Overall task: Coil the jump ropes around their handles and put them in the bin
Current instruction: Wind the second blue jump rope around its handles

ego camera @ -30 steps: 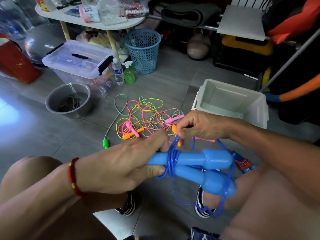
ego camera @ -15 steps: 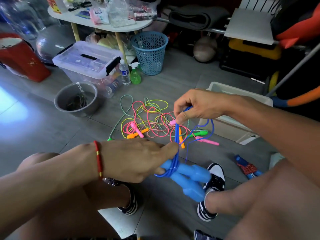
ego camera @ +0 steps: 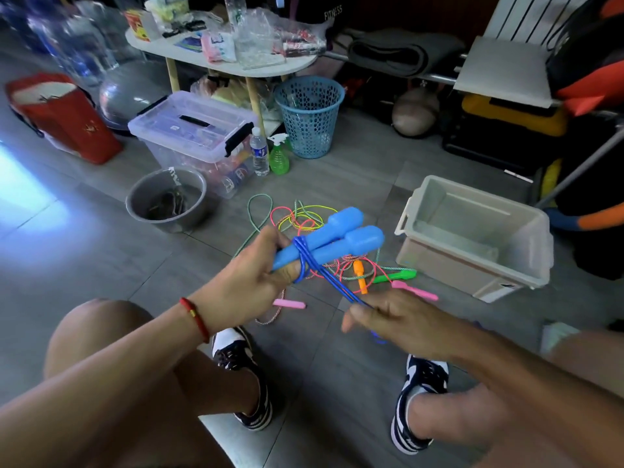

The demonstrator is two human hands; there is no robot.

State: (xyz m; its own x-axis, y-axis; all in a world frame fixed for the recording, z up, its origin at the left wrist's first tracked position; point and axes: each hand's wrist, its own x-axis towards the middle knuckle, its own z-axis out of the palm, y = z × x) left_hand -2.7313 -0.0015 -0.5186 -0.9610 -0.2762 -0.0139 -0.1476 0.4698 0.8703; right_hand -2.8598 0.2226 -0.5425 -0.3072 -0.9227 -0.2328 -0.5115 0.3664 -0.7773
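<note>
1. Blue jump rope handles: two, side by side and parallel, held above the floor, thick ends pointing up and to the right toward the bin.
2. Left hand: fingers curled round the narrow ends of both handles, gripping them together. Red string bracelet on that wrist.
3. Blue cord: several turns wound round the handles just beside the left fingers; from there doubled strands run taut, down and to the right, into the right hand.
4. Right hand: thumb and fingers pinch the cord strands; hand is motion-blurred, finer finger detail cannot be told. A short blue loop shows below the hand.
5. Bin: pale plastic, open top, on the floor to the right of the handles, well apart from both hands. No ropes seen inside.
6. Pile of loose ropes: on the floor beneath and beyond the handles, tangled; pink, yellow and green cords with pink, orange and green handles.
7. Surroundings: grey bowl on the floor at left, clear lidded storage box behind it, blue mesh basket further back beside a table leg.
8. Person crouches; both sneakers visible on the tiled floor below the hands.
</note>
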